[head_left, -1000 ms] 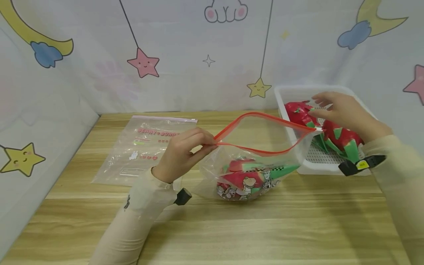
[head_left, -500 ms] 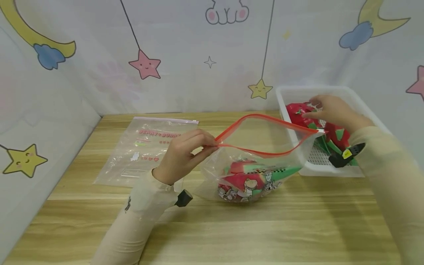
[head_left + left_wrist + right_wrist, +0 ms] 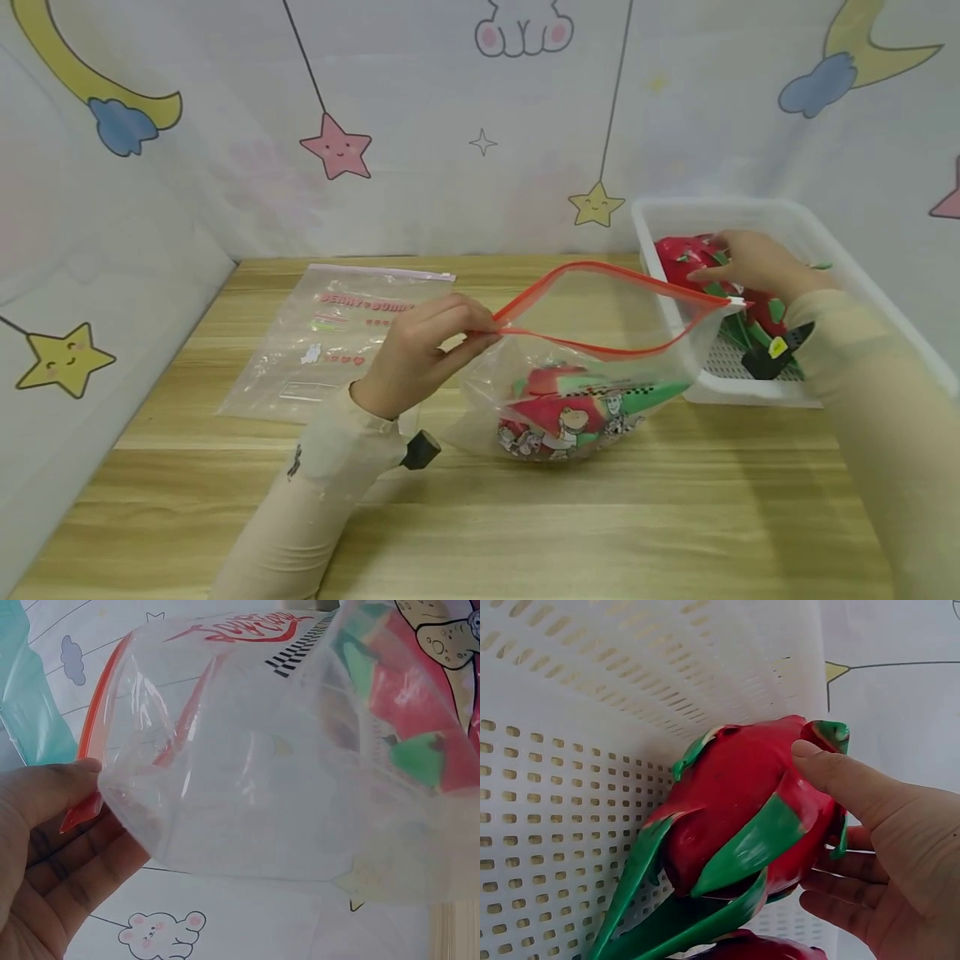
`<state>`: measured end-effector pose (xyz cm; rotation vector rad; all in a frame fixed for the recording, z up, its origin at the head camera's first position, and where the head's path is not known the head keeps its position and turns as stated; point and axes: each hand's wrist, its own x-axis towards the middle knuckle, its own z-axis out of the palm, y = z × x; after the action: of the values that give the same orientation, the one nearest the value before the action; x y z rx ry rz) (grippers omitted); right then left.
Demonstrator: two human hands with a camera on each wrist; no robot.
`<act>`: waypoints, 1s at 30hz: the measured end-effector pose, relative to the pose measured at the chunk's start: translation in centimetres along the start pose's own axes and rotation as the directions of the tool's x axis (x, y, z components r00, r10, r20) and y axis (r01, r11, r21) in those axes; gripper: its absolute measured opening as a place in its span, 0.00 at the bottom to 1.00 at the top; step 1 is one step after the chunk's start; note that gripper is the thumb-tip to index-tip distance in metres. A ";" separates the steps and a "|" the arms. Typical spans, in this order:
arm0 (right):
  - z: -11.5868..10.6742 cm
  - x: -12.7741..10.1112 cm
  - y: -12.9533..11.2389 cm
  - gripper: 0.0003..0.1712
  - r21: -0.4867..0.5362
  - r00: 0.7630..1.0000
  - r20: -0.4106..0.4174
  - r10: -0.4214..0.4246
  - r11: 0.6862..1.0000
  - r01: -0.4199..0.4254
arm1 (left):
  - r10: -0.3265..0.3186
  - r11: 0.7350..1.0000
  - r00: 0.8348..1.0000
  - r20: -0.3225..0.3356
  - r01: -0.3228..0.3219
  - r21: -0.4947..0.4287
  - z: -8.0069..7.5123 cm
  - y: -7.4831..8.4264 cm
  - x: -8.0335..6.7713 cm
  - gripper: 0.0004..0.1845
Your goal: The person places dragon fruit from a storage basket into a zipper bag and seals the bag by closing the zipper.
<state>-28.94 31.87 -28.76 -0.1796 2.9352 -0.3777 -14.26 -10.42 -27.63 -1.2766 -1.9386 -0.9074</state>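
My left hand [image 3: 427, 354] pinches the left corner of a clear zip bag by its red seal strip [image 3: 630, 352]. The bag's mouth gapes, and its white slider sits at the right end. Inside it, behind cartoon prints, lies a red and green dragon fruit [image 3: 412, 697]. My right hand [image 3: 757, 262] reaches into a white basket [image 3: 630, 742] and grips another dragon fruit [image 3: 742, 795], thumb on its upper side and fingers behind it. Below that one, a further dragon fruit [image 3: 757, 949] shows only in part; the right wrist covers some of it in the head view.
A flat clear zip bag [image 3: 322, 367] with pink lettering lies on the wooden table [image 3: 525, 533] at the left, partly behind my left hand. Patterned fabric walls [image 3: 420, 167] stand at the back and sides. The basket's left rim [image 3: 648, 250] rises close to the open bag.
My right hand has moved left and down from above the basket onto the dragon fruit at its left side and closed round it. The left hand keeps holding the bag, nearly still.
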 end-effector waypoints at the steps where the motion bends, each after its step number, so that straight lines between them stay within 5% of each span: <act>1: 0.1 0.0 0.1 0.53 0.004 1.000 0.000 0.004 1.000 -0.004 | -0.001 1.000 1.000 0.000 0.001 0.002 0.0 0.0 0.0 0.08; 30: 1.9 0.8 0.9 0.49 0.047 0.999 -0.015 -0.029 0.998 0.030 | 0.011 1.000 1.000 0.001 -0.011 0.000 0.1 0.0 0.1 0.08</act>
<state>-29.49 32.13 -30.94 -0.2149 2.9375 -0.4536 -14.28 -10.33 -27.60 -1.2874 -1.9306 -0.9014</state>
